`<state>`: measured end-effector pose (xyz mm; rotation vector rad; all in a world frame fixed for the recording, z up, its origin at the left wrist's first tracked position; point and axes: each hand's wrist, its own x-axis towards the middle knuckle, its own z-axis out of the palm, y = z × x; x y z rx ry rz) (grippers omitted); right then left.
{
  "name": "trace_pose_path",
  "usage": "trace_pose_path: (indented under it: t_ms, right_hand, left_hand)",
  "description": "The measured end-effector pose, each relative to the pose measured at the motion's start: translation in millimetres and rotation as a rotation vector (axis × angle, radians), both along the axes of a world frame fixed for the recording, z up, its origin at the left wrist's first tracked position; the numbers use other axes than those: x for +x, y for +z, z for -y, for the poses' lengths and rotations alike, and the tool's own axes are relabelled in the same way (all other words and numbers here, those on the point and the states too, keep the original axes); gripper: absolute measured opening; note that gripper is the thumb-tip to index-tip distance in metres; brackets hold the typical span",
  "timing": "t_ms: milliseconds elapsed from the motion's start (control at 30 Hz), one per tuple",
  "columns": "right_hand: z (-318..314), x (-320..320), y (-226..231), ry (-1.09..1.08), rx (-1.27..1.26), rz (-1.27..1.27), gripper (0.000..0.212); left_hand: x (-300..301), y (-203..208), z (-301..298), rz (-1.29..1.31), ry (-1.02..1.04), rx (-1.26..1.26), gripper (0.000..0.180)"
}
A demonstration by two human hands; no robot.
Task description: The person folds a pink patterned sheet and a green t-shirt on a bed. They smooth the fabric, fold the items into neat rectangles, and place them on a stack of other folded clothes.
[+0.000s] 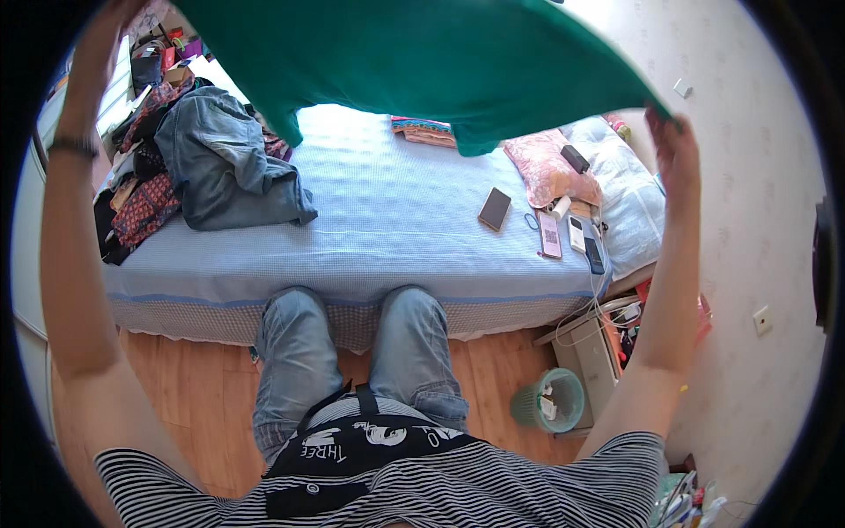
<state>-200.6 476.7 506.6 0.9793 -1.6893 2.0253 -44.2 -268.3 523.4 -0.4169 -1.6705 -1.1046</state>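
Standing at a bed point(370, 238), a person holds a green garment point(422, 62) spread high above the mattress. Right hand point(673, 145) pinches its right corner. Left hand point(104, 31) is raised at the other end; its grip cannot be told at the frame's rim. Jeans point(224, 158) lie heaped on the bed's left, a phone point(495, 209) toward the right.

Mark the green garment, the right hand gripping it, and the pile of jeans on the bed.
green garment point(440, 53), head view, middle of the spread cloth.
right hand point(673, 145), head view, back of the hand at the garment's corner.
pile of jeans point(224, 163), head view, centre of the crumpled denim.
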Motion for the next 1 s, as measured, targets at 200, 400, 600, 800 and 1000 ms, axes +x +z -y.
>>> trace_pose_path:
  t_ms: [200,400,600,800,1000]
  right_hand:
    - [-25.9,61.2,-221.5,-0.151,0.124,0.282,0.012]
    - [-18.6,104.9,-395.3,-0.352,-0.018,0.553,0.022]
    - [-37.5,158.0,-443.8,-0.426,0.105,0.644,0.015]
    - [-78.2,228.1,-419.7,-0.482,0.171,0.709,0.013]
    - [-94.1,274.6,-430.3,-0.426,0.21,0.907,0.017]
  left_hand:
    - [67.4,-226.6,-96.0,0.376,-0.002,-0.149,0.004]
    - [99.5,-395.3,-140.4,0.594,0.038,0.1,0.005]
    - [143.9,-445.2,-137.3,0.829,-0.036,0.407,0.009]
    - [203.8,-394.4,-134.0,0.938,-0.166,0.337,0.011]
    - [256.7,-422.2,-151.8,1.075,-0.211,0.273,0.011]
